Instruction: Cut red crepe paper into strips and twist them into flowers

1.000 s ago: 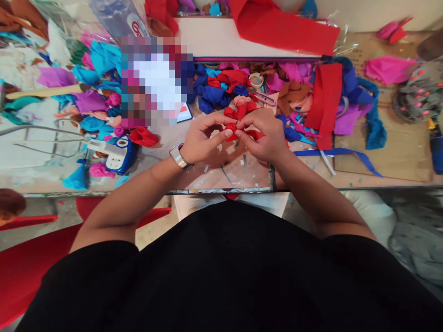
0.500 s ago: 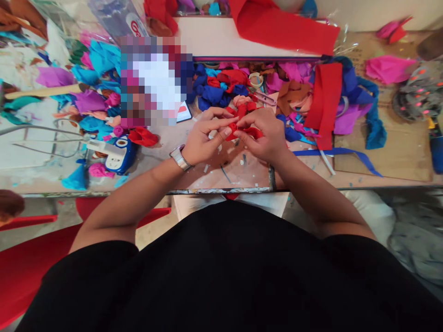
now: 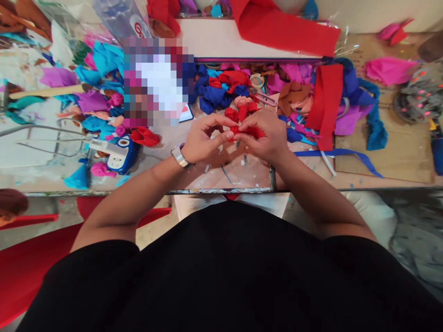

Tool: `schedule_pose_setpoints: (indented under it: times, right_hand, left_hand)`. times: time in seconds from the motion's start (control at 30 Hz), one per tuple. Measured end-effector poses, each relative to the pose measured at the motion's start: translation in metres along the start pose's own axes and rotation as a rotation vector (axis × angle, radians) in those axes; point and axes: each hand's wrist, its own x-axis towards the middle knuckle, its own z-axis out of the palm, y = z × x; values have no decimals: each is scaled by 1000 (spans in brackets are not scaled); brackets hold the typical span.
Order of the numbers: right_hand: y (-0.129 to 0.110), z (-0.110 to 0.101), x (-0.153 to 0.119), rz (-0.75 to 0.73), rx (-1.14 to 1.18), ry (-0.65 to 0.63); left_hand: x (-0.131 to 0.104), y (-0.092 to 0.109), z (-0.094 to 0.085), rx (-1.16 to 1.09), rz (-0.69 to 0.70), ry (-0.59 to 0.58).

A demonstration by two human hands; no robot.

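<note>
Over the bench, my left hand point(image 3: 205, 138) and my right hand point(image 3: 266, 133) meet at a small rolled piece of red crepe paper point(image 3: 234, 130). The left thumb and fingertips pinch its left side. On the other side, my right thumb and forefinger grip it, and more red paper shows under that palm. Just beyond the fingers lie crumpled red pieces point(image 3: 244, 109) and a peach-coloured one point(image 3: 243, 100). A pink-handled cutter or scissors point(image 3: 266, 98) rests near them. My left wrist wears a metal watch point(image 3: 180, 155).
Blue crumpled paper point(image 3: 212, 96) heaps behind the hands. A wide red strip point(image 3: 323, 106) and a thin blue strip point(image 3: 346, 151) lie right. Left are a phone point(image 3: 187, 113) partly behind a blurred patch, a blue-and-white power socket point(image 3: 119, 157) with its cable, and a clear bottle point(image 3: 119, 18).
My left fingers have drawn in and curled closer around the red paper, where they were stretched over it before. The right hand keeps its pinch. The whole view has shifted slightly.
</note>
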Motion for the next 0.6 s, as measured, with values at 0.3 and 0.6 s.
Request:
schedule_pose_setpoints:
  times: [0.3, 0.6]
  right_hand:
    - [-9, -10, 4, 17, -14, -85]
    - [-10, -10, 3, 8, -32, -79]
  left_hand:
    - [1, -2, -4, 17, 18, 2]
    - [0, 7, -1, 126, 58, -30]
